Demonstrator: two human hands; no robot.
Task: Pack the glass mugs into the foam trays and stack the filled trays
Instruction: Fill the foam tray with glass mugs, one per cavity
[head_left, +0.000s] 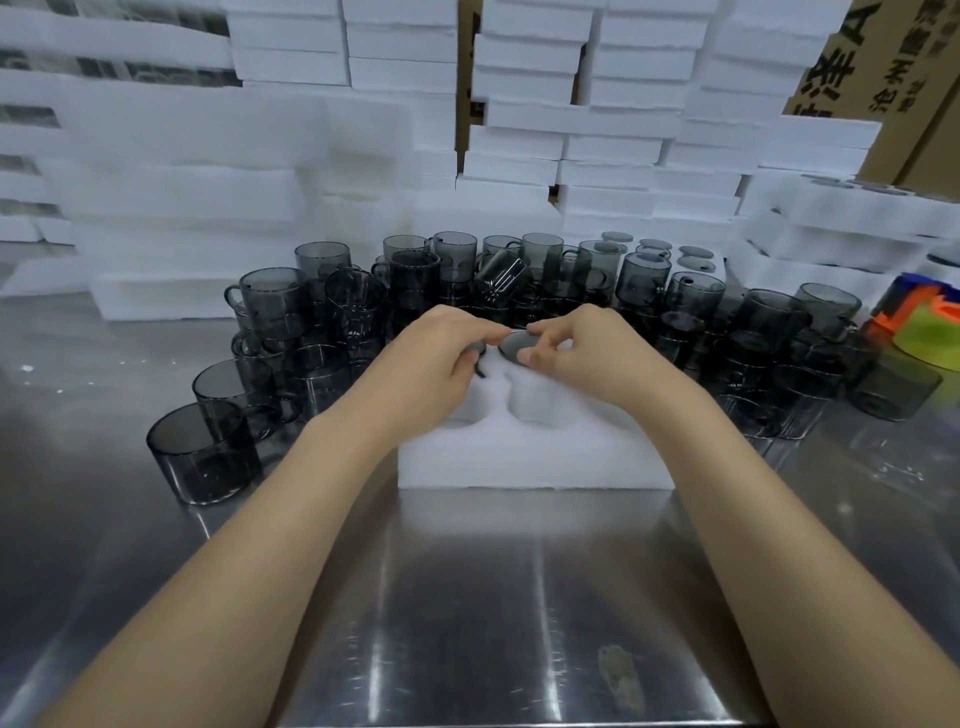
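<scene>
The left grip (441, 358) and the right grip (576, 353) meet fingertip to fingertip over the far edge of a white rectangular foam tray (535, 462). The tray lies on the brushed steel table (467, 623), directly beneath both wrists. The right grip pinches, between thumb and fingers, the round dark end of a smoky grey glass mug (514, 347) sunk into a far pocket of the tray. The left grip's fingers are curled round a dark curved part just left of that disc, seemingly the mug's handle. Nearer than both grips, two rounded pockets in the tray show only white foam.

Beyond the grips and out to either side stands a dense crowd of loose grey glass mugs (275, 301), some stacked, one tilted. Behind them rise stacks of white foam blocks (524, 140). Up and to the right of the right grip lean brown cardboard boxes (852, 57), and farther right lie bright orange and yellow-green plastic pieces (924, 327).
</scene>
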